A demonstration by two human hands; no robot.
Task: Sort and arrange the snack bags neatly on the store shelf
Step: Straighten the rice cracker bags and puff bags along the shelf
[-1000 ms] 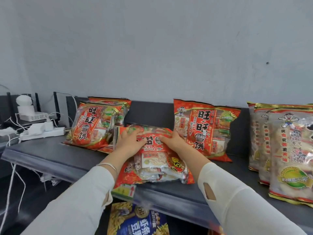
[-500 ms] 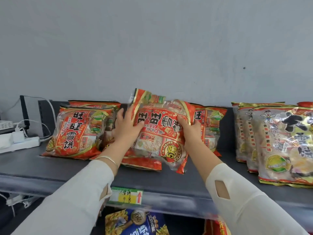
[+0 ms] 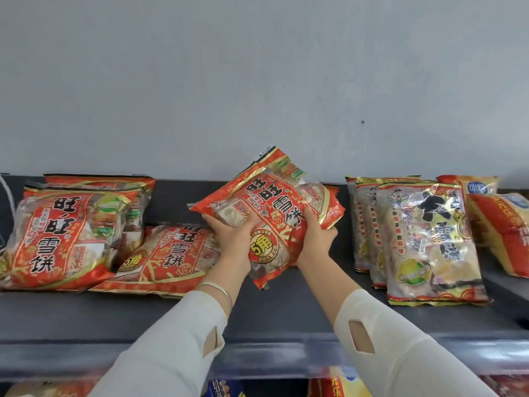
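Gripping a red snack bag (image 3: 269, 216) tilted at frame centre above the dark shelf (image 3: 286, 316), the left hand (image 3: 232, 233) and right hand (image 3: 313, 239) clasp its lower half, between leaning red bags (image 3: 68, 233) and pale bags (image 3: 423, 242).

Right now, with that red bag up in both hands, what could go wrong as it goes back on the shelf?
1. The held red bag is tilted, gripped near its lower half by the left hand and right hand; it may slip or topple when stood up.
2. Another red bag lying flat sits just left; setting down could land on it.
3. The upright pale bags stand close on the right and could get knocked.
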